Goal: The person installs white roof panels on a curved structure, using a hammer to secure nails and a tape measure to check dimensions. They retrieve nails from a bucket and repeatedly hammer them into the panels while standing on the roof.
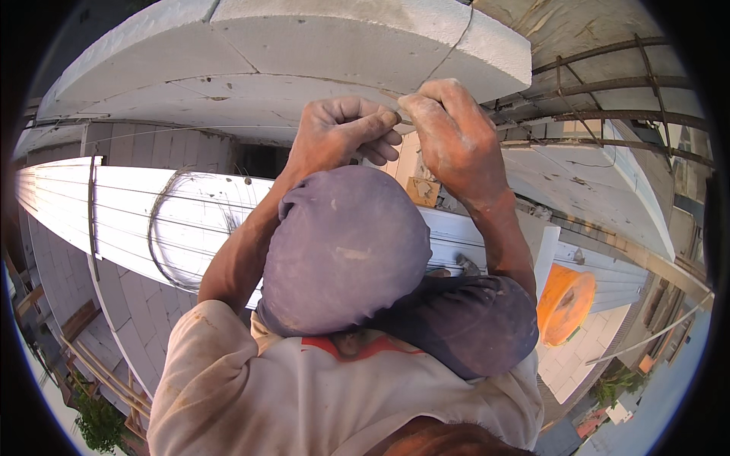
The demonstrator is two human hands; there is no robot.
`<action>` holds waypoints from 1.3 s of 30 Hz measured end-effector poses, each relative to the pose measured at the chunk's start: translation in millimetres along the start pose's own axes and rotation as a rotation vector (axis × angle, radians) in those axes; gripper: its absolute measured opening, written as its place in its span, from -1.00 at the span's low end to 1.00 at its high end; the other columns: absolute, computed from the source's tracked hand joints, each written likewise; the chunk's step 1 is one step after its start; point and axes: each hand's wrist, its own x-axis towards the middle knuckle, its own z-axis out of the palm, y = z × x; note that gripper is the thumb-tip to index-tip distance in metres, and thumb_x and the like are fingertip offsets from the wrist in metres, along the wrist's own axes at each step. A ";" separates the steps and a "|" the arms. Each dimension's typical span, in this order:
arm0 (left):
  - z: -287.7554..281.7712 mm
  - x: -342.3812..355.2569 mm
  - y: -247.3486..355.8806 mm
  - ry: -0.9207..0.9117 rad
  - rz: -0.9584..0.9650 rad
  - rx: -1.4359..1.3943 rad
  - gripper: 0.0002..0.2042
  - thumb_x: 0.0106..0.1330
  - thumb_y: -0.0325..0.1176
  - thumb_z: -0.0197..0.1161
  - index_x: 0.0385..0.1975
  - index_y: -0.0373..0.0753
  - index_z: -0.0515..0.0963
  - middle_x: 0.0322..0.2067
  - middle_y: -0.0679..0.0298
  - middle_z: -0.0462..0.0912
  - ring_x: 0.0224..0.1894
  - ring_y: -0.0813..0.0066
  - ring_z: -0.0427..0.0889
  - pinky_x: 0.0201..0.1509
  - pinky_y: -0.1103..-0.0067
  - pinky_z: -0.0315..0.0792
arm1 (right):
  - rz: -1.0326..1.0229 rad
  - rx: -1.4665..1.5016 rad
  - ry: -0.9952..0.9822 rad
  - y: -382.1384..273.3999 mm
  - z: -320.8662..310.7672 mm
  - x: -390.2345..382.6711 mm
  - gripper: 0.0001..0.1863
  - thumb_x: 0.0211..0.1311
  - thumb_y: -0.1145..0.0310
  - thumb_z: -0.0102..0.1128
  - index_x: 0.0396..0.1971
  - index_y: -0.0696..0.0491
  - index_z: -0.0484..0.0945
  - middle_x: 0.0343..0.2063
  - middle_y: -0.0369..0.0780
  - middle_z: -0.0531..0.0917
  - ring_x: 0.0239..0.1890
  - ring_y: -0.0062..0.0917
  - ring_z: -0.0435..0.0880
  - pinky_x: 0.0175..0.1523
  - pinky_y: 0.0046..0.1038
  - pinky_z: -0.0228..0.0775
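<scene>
Your left hand [351, 131] pinches what looks like a thin line [220, 127], close before the white block wall [365, 42] — likely keeping it taut along that face. Your right hand [454, 137] curls near the wall's right end — whether gripping too, I can't tell.

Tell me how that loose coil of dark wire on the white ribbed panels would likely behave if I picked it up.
The coil is probably light, being only thin strands around an open middle. It likely flexes and springs rather than staying rigid, given its stray, curving ends. Those ends could also snag.
</scene>
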 end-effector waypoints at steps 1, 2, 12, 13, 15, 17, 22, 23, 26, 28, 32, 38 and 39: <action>-0.3 -1.3 -0.7 0.006 -0.001 0.010 -0.84 0.41 -0.34 0.36 -0.24 -0.32 0.73 -0.41 0.20 0.78 -0.43 0.53 0.74 -0.32 0.57 0.61 | -0.004 -0.009 0.002 0.1 0.4 -0.5 -0.78 0.09 0.60 0.30 -0.22 0.13 0.65 -0.29 -0.21 0.58 -0.26 -0.34 0.69 -0.27 -0.35 0.64; -1.1 -2.4 -0.2 0.005 0.000 0.036 -0.83 0.41 -0.33 0.36 -0.24 -0.32 0.73 -0.42 0.20 0.78 -0.43 0.54 0.74 -0.33 0.57 0.61 | -0.013 -0.008 -0.007 0.4 0.5 -1.0 -0.78 0.09 0.61 0.30 -0.22 0.13 0.65 -0.28 -0.22 0.58 -0.25 -0.35 0.69 -0.26 -0.34 0.65; -24.8 -5.2 9.8 0.054 0.651 0.908 -0.89 0.28 -0.43 0.42 -0.27 -0.30 0.74 -0.45 0.19 0.76 -0.46 0.42 0.74 -0.40 0.51 0.58 | -0.021 -0.074 -0.143 -0.4 1.7 -5.8 -0.75 0.05 0.64 0.27 -0.21 0.14 0.60 -0.23 -0.17 0.55 -0.21 -0.29 0.68 -0.16 -0.30 0.65; -28.1 0.1 11.3 0.055 0.891 1.070 -0.90 0.25 -0.44 0.43 -0.29 -0.29 0.74 -0.46 0.18 0.75 -0.47 0.38 0.73 -0.41 0.49 0.58 | -0.015 -0.052 -0.159 1.9 -0.8 -5.7 -0.74 0.05 0.64 0.26 -0.21 0.15 0.60 -0.22 -0.17 0.55 -0.21 -0.28 0.68 -0.16 -0.30 0.65; -28.8 7.5 25.9 -0.008 0.991 1.186 -0.92 0.26 -0.47 0.42 -0.29 -0.28 0.73 -0.40 0.15 0.76 -0.43 0.31 0.75 -0.37 0.46 0.60 | -0.016 -0.036 -0.158 2.7 -5.1 -6.2 -0.74 0.07 0.64 0.27 -0.19 0.14 0.59 -0.21 -0.16 0.56 -0.22 -0.27 0.68 -0.16 -0.30 0.64; -28.5 19.5 31.3 -0.039 1.039 1.169 -0.93 0.29 -0.48 0.39 -0.29 -0.29 0.73 -0.39 0.14 0.77 -0.42 0.30 0.75 -0.34 0.45 0.61 | 0.023 0.061 -0.154 4.0 -10.9 -5.8 -0.76 0.11 0.63 0.29 -0.19 0.14 0.61 -0.22 -0.16 0.59 -0.23 -0.27 0.69 -0.17 -0.31 0.63; -14.8 41.7 1.5 -0.097 0.400 0.428 -0.88 0.37 -0.43 0.36 -0.29 -0.36 0.72 -0.47 0.19 0.75 -0.49 0.43 0.67 -0.33 0.49 0.56 | 0.180 0.352 -0.103 5.2 -15.5 -4.7 -0.89 0.22 0.56 0.37 -0.26 0.12 0.68 -0.29 -0.18 0.67 -0.28 -0.34 0.73 -0.19 -0.34 0.61; -9.4 43.8 -11.3 -0.150 0.293 0.271 -0.88 0.37 -0.43 0.35 -0.30 -0.37 0.72 -0.48 0.18 0.75 -0.50 0.44 0.66 -0.34 0.52 0.54 | 0.207 0.349 -0.080 5.4 -14.0 -6.7 -0.90 0.23 0.55 0.38 -0.27 0.12 0.68 -0.29 -0.18 0.68 -0.28 -0.35 0.74 -0.19 -0.34 0.61; 7.1 43.7 -44.9 -0.297 0.026 -0.095 -0.87 0.36 -0.43 0.36 -0.32 -0.39 0.72 -0.49 0.16 0.73 -0.53 0.48 0.63 -0.37 0.58 0.50 | 0.273 0.307 -0.012 11.6 -6.7 -24.8 -0.92 0.23 0.53 0.40 -0.29 0.12 0.70 -0.29 -0.20 0.70 -0.28 -0.38 0.75 -0.20 -0.36 0.61; 11.2 35.2 -51.9 -0.359 -0.066 -0.185 -0.88 0.32 -0.45 0.38 -0.32 -0.39 0.72 -0.49 0.14 0.73 -0.53 0.47 0.63 -0.38 0.61 0.48 | 0.275 0.256 0.037 15.8 -2.8 -31.8 -0.91 0.23 0.53 0.40 -0.28 0.12 0.70 -0.28 -0.21 0.71 -0.28 -0.38 0.75 -0.21 -0.36 0.61; 4.3 26.8 -32.6 -0.435 -0.063 -0.075 -0.85 0.38 -0.42 0.36 -0.29 -0.40 0.73 -0.48 0.18 0.75 -0.45 0.49 0.69 -0.30 0.58 0.54 | 0.343 0.325 0.024 9.5 -1.6 -31.5 -0.91 0.30 0.52 0.36 -0.23 0.12 0.67 -0.31 -0.20 0.74 -0.30 -0.41 0.77 -0.21 -0.40 0.61; -0.6 20.3 -8.4 -0.044 0.679 0.757 -0.89 0.31 -0.45 0.41 -0.26 -0.35 0.73 -0.44 0.16 0.77 -0.36 0.38 0.76 -0.25 0.52 0.60 | 0.500 0.441 0.008 7.6 4.2 -39.9 -0.89 0.38 0.51 0.30 -0.15 0.13 0.61 -0.30 -0.18 0.78 -0.28 -0.54 0.79 -0.17 -0.48 0.60; 0.4 22.5 -8.0 -0.041 0.761 0.756 -0.89 0.29 -0.46 0.43 -0.26 -0.33 0.73 -0.43 0.18 0.76 -0.36 0.36 0.76 -0.25 0.51 0.61 | 0.506 0.465 0.012 8.8 6.5 -41.0 -0.89 0.39 0.51 0.30 -0.14 0.14 0.61 -0.29 -0.19 0.79 -0.27 -0.55 0.79 -0.16 -0.49 0.59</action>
